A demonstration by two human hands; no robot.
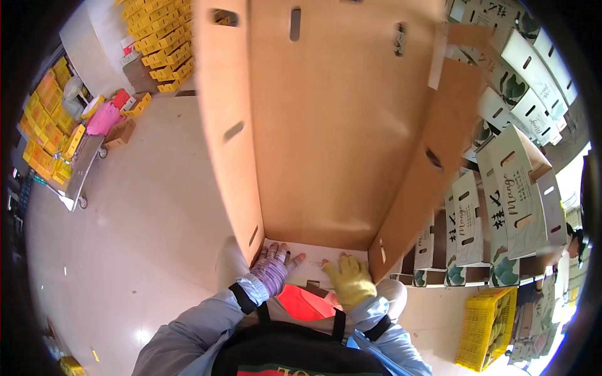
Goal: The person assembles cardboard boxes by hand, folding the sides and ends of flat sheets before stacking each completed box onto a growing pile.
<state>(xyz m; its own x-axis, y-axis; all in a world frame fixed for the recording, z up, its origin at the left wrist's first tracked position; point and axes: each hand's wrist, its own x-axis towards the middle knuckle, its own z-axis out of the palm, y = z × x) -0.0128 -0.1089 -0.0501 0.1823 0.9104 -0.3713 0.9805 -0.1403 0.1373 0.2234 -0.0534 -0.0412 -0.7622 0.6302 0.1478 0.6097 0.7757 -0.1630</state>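
A large cardboard box (313,138), plain brown inside with hand slots in its walls, stands in front of me and fills the middle of the head view. Its near end has a white panel (313,254) close to my body. My left hand (271,271), in a purple striped fingerless glove, lies on this panel at the left corner with fingers spread. On the right part of the panel rests my right hand (351,280) in a yellow-green glove, fingers stretched out. Neither hand grasps anything visible. The underside of the box is hidden.
White mango boxes (514,194) are stacked at the right, beside a yellow crate (486,329). At the left stands a cart (81,166) with yellow boxes and a pink bag (105,119). Yellow trays (160,44) are piled at the back. A person (574,241) is partly visible far right.
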